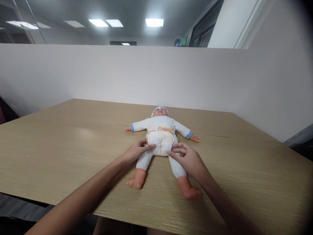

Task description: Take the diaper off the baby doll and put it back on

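Note:
A baby doll (148,124) in a white suit with blue cuffs and a white cap lies on its back, head away from me, arms spread and legs apart. A white diaper (162,142) with an orange-printed waistband wraps its hips. At the leg edge on the left, my left hand (137,151) pinches the diaper, thumb on the front and fingers partly hidden at the doll's hip. My right hand (188,157) has its thumb and fingers closed on the opposite leg edge, over the doll's thigh.
The doll rests on a wide wooden table (61,156) with thin seams across it. Beyond the table's far edge stands a white low wall (146,75) topped by glass. My knees are under the near edge.

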Tool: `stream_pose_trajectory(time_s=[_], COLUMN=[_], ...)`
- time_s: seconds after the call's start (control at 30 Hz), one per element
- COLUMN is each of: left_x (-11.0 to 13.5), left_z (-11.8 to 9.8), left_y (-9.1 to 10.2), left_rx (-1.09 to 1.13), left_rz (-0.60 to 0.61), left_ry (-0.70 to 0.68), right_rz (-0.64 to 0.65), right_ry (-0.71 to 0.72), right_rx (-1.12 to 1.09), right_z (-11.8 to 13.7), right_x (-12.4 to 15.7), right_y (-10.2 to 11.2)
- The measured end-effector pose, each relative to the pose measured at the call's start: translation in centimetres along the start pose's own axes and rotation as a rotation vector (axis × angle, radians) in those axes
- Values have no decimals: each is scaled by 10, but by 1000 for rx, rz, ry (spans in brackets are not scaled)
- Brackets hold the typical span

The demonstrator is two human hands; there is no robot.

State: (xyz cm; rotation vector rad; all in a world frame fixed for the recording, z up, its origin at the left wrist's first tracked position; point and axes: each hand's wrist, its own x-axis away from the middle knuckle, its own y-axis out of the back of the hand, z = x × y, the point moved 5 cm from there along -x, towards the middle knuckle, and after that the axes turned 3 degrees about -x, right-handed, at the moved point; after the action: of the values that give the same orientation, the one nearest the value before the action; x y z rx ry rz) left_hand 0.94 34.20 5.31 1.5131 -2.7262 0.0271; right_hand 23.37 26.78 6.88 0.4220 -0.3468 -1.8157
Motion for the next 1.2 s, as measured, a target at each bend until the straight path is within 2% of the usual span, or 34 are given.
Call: stream_pose_trajectory(time_s=[0.13,0.33,0.4,0.57,0.67,0.8,0.87,0.93,1.0,1.07,1.13,1.2], left_x=[-3,-6,-6,-8,-10,-12,-9,-3,5,10,7,-9], left_z=[2,4,5,10,14,17,15,12,7,3,1,0], left_y=[3,3,3,4,5,6,6,11,21,37,56,71], left_rx=[-57,-109,-102,3,54,58,76,72,-53,-303,-591,-855], left_rz=[-6,-57,-67,-58,-67,-98,-110,-126,-155,-209,-281,-361], left_ry=[-43,-107,-103,-52,-59,-54,-47,-66,-122,-212,-334,-452], right_rz=[9,-32,-19,-5,-72,-178,-180,-121,-39,-10,-88,-214], right_ry=[41,227,238,163,183,306,323,313,297,288,320,420], right_rx=[63,330,301,92,179,310,319,300,293,311,355,446], right_z=[3,22,20,9,10,14,14,13,11,8,3,-3], right_x=[1,10,8,4,7,12,13,16,21,22,12,-10], right_y=[-2,-14,-16,-12,-9,-7,-4,1,9,24,44,58])
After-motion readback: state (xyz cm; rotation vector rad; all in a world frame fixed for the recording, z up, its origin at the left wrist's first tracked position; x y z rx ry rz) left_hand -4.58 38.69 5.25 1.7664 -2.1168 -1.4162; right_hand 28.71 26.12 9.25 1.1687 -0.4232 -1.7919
